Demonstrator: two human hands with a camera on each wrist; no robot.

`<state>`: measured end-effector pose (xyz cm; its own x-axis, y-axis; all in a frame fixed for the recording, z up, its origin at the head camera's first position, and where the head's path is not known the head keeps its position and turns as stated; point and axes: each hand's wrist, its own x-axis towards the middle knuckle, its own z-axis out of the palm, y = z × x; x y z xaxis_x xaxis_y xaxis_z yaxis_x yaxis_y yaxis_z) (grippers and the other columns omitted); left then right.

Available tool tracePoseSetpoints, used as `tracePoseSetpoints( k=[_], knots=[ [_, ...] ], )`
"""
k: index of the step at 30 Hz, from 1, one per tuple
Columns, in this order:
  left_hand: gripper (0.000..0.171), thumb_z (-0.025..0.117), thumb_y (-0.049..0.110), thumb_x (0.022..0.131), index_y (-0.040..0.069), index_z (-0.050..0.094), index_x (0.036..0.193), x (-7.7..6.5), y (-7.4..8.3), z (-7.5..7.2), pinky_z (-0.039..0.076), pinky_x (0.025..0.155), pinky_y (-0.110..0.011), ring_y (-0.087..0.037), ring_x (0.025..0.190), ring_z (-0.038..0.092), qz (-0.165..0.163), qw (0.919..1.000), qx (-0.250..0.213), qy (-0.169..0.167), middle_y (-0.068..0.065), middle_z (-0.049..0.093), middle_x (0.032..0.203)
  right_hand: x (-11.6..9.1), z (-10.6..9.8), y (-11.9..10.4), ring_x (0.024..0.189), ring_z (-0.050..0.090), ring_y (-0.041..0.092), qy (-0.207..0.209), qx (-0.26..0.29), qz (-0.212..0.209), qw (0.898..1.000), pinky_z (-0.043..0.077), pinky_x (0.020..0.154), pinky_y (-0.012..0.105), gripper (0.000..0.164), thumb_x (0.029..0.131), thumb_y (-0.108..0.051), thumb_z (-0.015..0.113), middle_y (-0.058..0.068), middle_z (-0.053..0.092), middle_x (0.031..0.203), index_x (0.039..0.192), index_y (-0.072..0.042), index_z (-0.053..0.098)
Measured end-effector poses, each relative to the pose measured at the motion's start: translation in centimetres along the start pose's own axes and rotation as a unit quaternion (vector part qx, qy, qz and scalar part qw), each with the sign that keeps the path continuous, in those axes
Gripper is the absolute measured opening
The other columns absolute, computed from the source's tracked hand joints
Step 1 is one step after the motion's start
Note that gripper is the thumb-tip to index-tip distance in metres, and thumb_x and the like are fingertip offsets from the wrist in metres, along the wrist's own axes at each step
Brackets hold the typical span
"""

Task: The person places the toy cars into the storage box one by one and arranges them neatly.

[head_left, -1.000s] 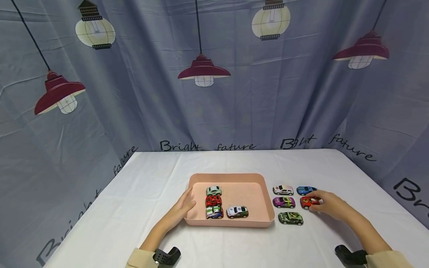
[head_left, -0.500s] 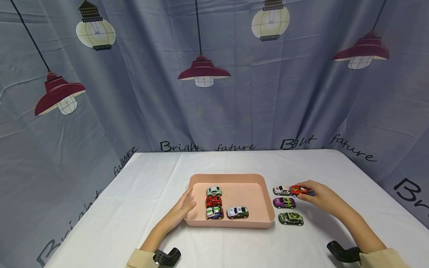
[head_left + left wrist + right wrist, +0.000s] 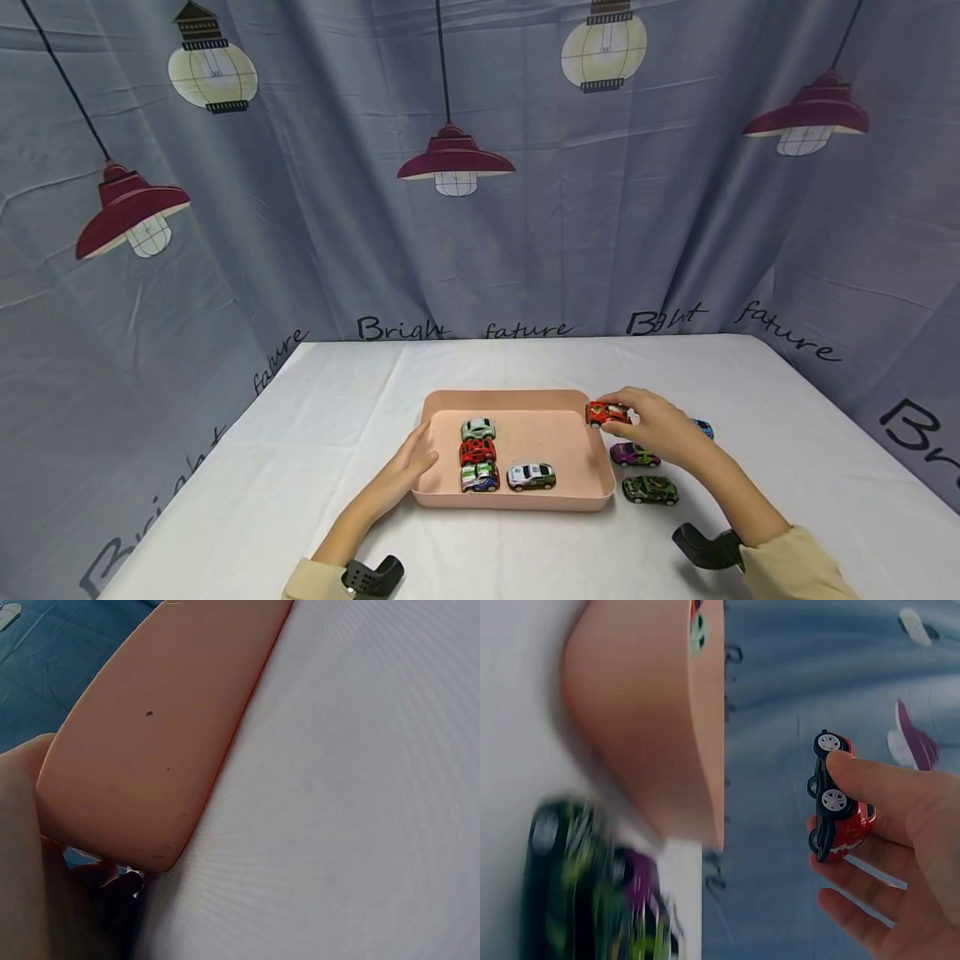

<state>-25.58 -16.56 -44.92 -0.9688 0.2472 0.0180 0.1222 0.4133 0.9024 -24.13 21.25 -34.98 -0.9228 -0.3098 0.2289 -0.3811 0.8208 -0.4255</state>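
Observation:
In the head view my right hand (image 3: 660,425) holds a red toy car (image 3: 606,413) above the right rim of the pink tray (image 3: 525,502). The right wrist view shows thumb and fingers pinching that car, its wheels turned toward the camera. My left hand (image 3: 408,462) grips the tray's left side, thumb over the rim and fingers outside. Inside the tray a pale green car (image 3: 478,428), another red car (image 3: 477,452) and a white-green-blue car (image 3: 480,477) form a column. To their right sits a white-and-green car (image 3: 531,476).
Right of the tray, on the white tablecloth (image 3: 360,400), stand a purple car (image 3: 634,454) and a green camouflage car (image 3: 650,490). A blue car (image 3: 703,428) shows partly behind my right hand. A printed curtain (image 3: 517,250) hangs behind the table.
My right hand has lifted the red car off the table and carried it left to the tray's right rim. The hand now covers the white car. My left hand stays still.

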Motion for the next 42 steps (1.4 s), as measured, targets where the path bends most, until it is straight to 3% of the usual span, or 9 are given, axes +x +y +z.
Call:
tracePoseSetpoints(
  k=[7,20,25,32,42],
  knots=[
    [0.064,0.046,0.038,0.093,0.021,0.016,0.146,0.0,0.1,0.1,0.008,0.107,-0.064,-0.038,0.14,0.008,0.001,1.0,-0.006,-0.001,-0.013,0.012,0.153,1.6,1.5,-2.5,0.09,0.055,0.017,-0.013,0.011,-0.025,1.0,0.048,0.073,0.037,0.038,0.082,-0.028,0.066,0.002,0.062,0.099,0.114,-0.008,0.061],
    [0.064,0.047,0.037,0.092,0.02,0.018,0.146,0.0,0.1,0.0,0.008,0.107,-0.065,-0.04,0.139,0.008,0.0,1.0,0.0,0.002,-0.015,0.013,0.152,4.4,5.4,-5.4,0.091,0.058,0.016,-0.017,0.016,-0.066,0.998,0.049,0.077,0.033,0.033,0.077,-0.017,0.071,0.003,0.066,0.104,0.109,-0.01,0.065],
    [0.064,0.047,0.038,0.092,0.02,0.018,0.146,0.0,0.2,0.0,0.008,0.107,-0.064,-0.039,0.14,0.008,-0.001,1.0,0.0,0.003,-0.014,0.013,0.153,4.9,7.2,-5.6,0.098,0.058,0.019,-0.027,0.005,-0.045,0.999,0.049,0.082,0.036,0.033,0.077,-0.018,0.072,0.004,0.065,0.106,0.108,-0.009,0.065],
    [0.063,0.047,0.037,0.092,0.02,0.018,0.146,-0.1,0.2,0.1,0.008,0.107,-0.065,-0.039,0.139,0.008,0.001,1.0,-0.003,0.003,-0.014,0.013,0.152,5.2,8.7,-5.4,0.094,0.058,0.014,-0.041,0.021,0.011,0.999,0.048,0.084,0.037,0.03,0.074,-0.022,0.074,-0.001,0.066,0.103,0.103,-0.016,0.067],
    [0.064,0.048,0.036,0.092,0.019,0.019,0.146,-0.2,0.5,0.1,0.008,0.107,-0.065,-0.039,0.14,0.007,0.001,0.9999,-0.011,0.001,-0.015,0.013,0.152,5.6,10.1,-4.7,0.088,0.058,0.013,-0.082,0.006,-0.007,0.997,0.046,0.078,0.035,0.026,0.076,-0.018,0.073,-0.001,0.066,0.1,0.1,-0.013,0.067]
  ],
)
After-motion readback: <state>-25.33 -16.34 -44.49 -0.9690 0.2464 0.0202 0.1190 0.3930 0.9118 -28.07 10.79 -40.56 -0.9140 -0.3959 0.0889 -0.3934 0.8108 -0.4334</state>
